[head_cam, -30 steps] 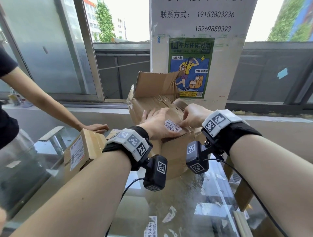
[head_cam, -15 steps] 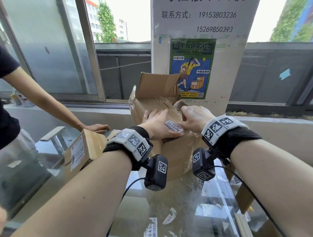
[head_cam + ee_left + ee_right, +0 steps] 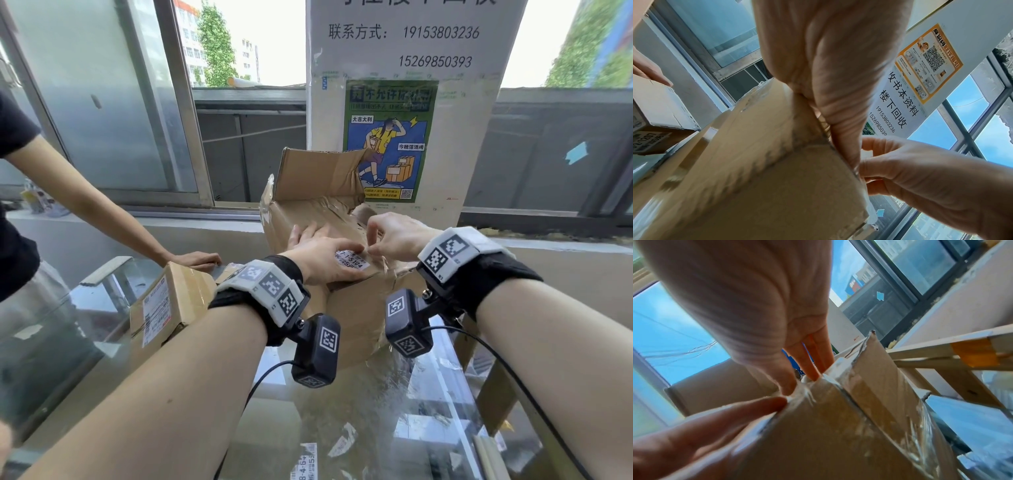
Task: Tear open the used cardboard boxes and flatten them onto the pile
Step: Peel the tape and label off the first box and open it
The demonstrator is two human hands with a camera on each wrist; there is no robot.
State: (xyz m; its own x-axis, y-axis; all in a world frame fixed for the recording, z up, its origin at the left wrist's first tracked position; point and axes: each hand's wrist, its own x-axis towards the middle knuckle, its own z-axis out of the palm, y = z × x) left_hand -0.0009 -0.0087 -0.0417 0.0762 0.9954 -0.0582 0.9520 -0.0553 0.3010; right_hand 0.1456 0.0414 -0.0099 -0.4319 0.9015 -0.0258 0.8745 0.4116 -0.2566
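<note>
A large worn cardboard box (image 3: pixel 356 325) stands on the glass table, its back flap upright. My left hand (image 3: pixel 318 257) lies flat on the box top with straight fingers, pressing it down beside a white label (image 3: pixel 352 262). My right hand (image 3: pixel 376 246) pinches the clear tape (image 3: pixel 807 392) at the top front edge, thumb against fingertips. In the left wrist view the left palm (image 3: pixel 828 56) rests on the box (image 3: pixel 777 178), and the right hand (image 3: pixel 900 170) pinches at its corner. The inside of the box is hidden.
A smaller labelled box (image 3: pixel 171 305) sits to the left, with another person's hand (image 3: pixel 202 258) resting behind it. A pillar with a poster (image 3: pixel 390 140) rises behind the big box. Cardboard strips (image 3: pixel 493 394) lean at the right under the glass table (image 3: pixel 376 428).
My right hand's fingers have come down to the seam beside the label and now pinch the tape. The left hand stays pressed on the box top.
</note>
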